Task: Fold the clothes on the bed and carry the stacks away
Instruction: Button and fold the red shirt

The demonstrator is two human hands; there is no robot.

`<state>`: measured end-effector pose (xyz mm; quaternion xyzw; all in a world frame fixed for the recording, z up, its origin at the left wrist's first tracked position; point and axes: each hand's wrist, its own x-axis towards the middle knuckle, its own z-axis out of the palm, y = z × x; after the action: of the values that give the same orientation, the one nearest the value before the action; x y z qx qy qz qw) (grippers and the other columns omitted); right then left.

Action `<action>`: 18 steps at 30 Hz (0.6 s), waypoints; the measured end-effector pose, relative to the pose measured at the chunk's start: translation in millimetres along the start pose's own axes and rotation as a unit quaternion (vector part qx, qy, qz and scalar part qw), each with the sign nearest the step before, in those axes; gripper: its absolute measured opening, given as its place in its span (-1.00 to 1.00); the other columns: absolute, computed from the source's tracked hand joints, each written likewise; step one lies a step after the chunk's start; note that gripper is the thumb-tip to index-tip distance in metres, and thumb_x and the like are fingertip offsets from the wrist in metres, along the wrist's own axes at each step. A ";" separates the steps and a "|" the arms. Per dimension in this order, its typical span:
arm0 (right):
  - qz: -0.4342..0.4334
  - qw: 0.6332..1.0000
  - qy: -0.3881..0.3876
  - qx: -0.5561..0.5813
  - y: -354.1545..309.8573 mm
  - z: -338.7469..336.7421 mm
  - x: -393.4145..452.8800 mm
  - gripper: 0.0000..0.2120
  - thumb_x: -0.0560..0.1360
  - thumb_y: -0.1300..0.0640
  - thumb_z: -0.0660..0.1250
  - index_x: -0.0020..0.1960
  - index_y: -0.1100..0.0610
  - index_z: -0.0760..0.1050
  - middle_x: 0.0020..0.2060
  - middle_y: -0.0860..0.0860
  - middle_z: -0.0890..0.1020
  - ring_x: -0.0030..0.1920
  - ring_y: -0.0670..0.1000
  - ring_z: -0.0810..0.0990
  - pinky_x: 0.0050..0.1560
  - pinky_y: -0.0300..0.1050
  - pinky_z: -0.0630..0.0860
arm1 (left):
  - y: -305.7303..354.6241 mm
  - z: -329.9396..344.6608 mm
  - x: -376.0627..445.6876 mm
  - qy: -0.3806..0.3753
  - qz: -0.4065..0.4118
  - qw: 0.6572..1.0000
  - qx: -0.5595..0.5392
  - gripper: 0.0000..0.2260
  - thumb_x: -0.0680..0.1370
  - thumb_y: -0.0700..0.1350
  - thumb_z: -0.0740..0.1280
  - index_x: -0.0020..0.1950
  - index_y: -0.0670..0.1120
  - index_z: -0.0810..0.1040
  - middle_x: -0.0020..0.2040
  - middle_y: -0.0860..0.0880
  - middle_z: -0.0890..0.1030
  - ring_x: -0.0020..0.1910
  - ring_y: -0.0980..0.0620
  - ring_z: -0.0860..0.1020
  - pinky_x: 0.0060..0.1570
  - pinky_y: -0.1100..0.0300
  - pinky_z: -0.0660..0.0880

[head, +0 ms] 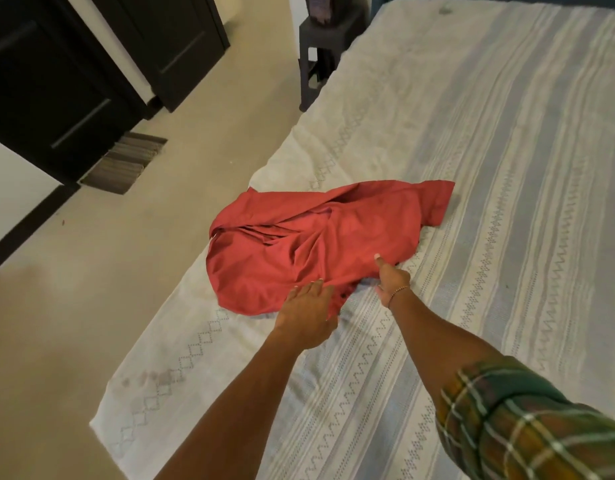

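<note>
Lying rumpled near the bed's [489,140] left edge is a red garment [309,237], roughly mid-picture, spread over the pale striped cover with its folds bunched toward the middle and one corner flipped out toward 2 o'clock. It's being handled at its near hem by both hands.

The left hand [308,315] is seen back-up at about 6 o'clock of the garment, its fingers [318,289] fairly straight and close together, laid on the hem; whether any cloth is tucked under them can't be told. The right hand [392,280] sits just beside it toward 4 o'clock of the garment, thumb stretched up over the red cloth and the rest of the fingers curled underneath, so the hem is pinched there. A thin bracelet [398,292] is worn on that wrist, and a rolled plaid sleeve [527,424] shows at 5 o'clock of the picture.

Off the bed, dark cabinets [57,84] are seen at 10 o'clock, a small striped mat [124,162] on the floor in front of them, and a dark side table [328,39] at 12 o'clock against the bed.
</note>
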<state>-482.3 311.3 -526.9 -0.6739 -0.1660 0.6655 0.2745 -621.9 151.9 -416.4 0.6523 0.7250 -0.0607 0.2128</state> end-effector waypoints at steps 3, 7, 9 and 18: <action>0.010 0.998 -0.035 0.060 -10.6 7.3 6.3 -0.52 0.50 0.05 0.50 0.34 0.19 0.47 0.21 0.10 0.59 0.07 0.08 0.59 -0.03 -0.02 0.59 | -2.5 -4.9 5.3 0.001 -0.010 1.000 -0.017 -0.44 0.63 0.04 0.24 0.58 -0.09 0.17 0.57 -0.12 0.26 0.55 -0.12 0.24 0.54 -0.10 0.14; -0.037 0.991 -0.093 0.090 -30.1 15.8 -12.8 -0.58 0.51 0.30 0.40 0.35 0.21 0.44 0.17 0.17 0.61 0.01 0.11 0.63 -0.23 -0.06 0.59 | -1.0 -21.1 19.7 0.008 -0.046 0.993 -0.109 -0.51 0.61 0.04 0.29 0.47 -0.14 0.31 0.34 -0.16 0.51 0.26 -0.15 0.52 0.27 -0.06 0.45; -0.063 0.987 -0.129 0.076 -37.1 14.2 -32.3 -0.65 0.53 0.35 0.32 0.29 0.17 0.44 0.16 0.16 0.62 0.00 0.08 0.63 -0.19 -0.06 0.60 | 7.9 -32.5 29.2 0.019 -0.070 0.978 -0.194 -0.52 0.61 0.00 0.31 0.46 -0.18 0.34 0.27 -0.18 0.56 0.18 -0.15 0.57 0.16 -0.03 0.51; -0.340 0.859 -0.233 -0.303 -59.8 -46.6 -140.5 -0.71 0.64 0.21 0.26 0.35 0.11 0.41 0.03 0.06 0.63 0.09 0.07 0.64 0.06 -0.15 0.60 | 101.5 -116.7 53.9 0.108 -0.026 0.927 -0.359 -0.71 0.55 0.09 0.43 0.15 -0.07 0.56 0.02 -0.01 0.63 -0.10 0.09 0.56 -0.24 0.42 0.41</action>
<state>-436.1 269.1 -380.0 -0.4504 -0.6378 0.5852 0.2189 -553.2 258.6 -312.9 0.5158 0.7337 0.2684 0.3516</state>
